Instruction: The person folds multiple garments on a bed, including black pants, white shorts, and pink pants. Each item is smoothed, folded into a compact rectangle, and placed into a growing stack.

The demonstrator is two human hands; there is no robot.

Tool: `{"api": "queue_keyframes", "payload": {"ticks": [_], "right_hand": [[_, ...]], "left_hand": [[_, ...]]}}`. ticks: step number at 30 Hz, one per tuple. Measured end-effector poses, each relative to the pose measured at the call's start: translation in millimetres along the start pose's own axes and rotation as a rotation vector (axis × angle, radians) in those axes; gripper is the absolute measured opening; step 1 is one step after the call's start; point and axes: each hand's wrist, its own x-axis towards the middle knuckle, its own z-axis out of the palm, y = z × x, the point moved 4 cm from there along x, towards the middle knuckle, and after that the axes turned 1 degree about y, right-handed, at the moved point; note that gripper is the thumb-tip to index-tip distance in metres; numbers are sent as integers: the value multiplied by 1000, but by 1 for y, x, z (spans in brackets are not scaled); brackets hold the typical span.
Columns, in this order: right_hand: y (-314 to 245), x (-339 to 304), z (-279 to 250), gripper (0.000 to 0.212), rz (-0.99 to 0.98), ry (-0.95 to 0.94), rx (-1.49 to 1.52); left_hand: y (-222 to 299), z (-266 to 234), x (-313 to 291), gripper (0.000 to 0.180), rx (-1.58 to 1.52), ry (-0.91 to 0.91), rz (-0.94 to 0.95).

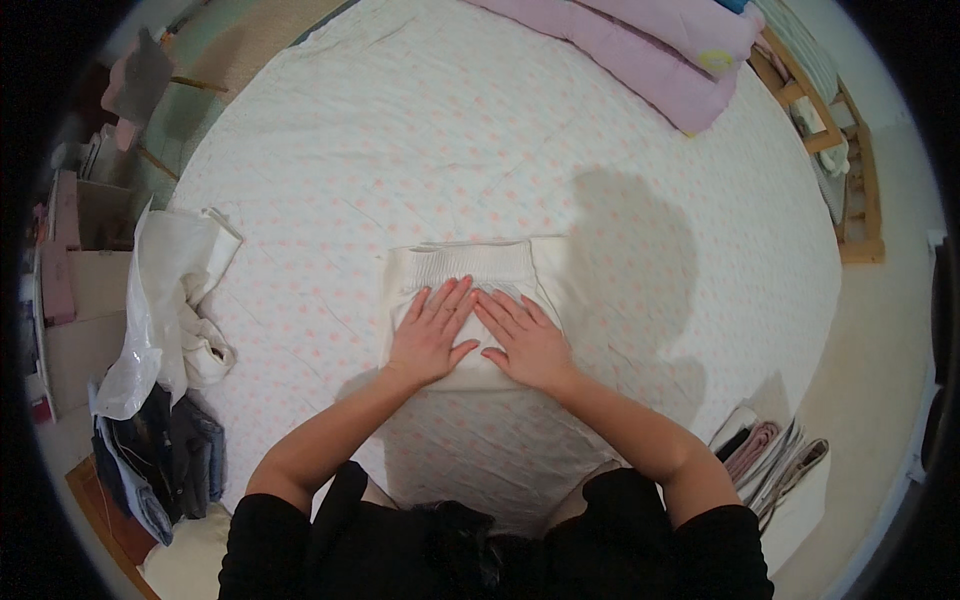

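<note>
Left hand and right hand lie palm-down, fingers slightly spread, apparently flattening a folded white elastic-waisted garment, waistband at twelve o'clock, on a spotted bedsheet.

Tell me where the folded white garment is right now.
In the head view, the folded white garment lies near the centre on the patterned sheet, with the left hand and right hand spread on it.

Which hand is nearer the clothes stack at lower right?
Right. The right hand lies flat on the white garment, left of and beyond the clothes stack; the left hand lies on the garment too, farther left.
</note>
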Motion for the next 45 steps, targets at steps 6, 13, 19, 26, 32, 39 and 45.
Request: {"api": "queue_keyframes", "payload": {"ticks": [6, 13, 19, 26, 32, 39, 45], "right_hand": [[29, -29, -10, 71, 83, 45, -148], [46, -63, -30, 96, 639, 272, 5], [58, -48, -15, 84, 980, 406, 841], [62, -20, -21, 89, 793, 327, 1262], [55, -17, -15, 49, 795, 204, 1101], [51, -95, -134, 45, 887, 594, 1133], [36, -238, -267, 43, 858, 918, 1203]], "left_hand": [[-16, 1, -16, 81, 95, 18, -56], [-60, -25, -54, 77, -274, 410, -460], [-93, -10, -60, 76, -855, 180, -998], [-103, -11, -42, 58, -1509, -192, -983], [-85, -29, -25, 67, -1582, -209, -833], [-3, -92, 44, 59, -1520, -124, -628], [149, -136, 106, 68, -1515, -470, -346]]}}
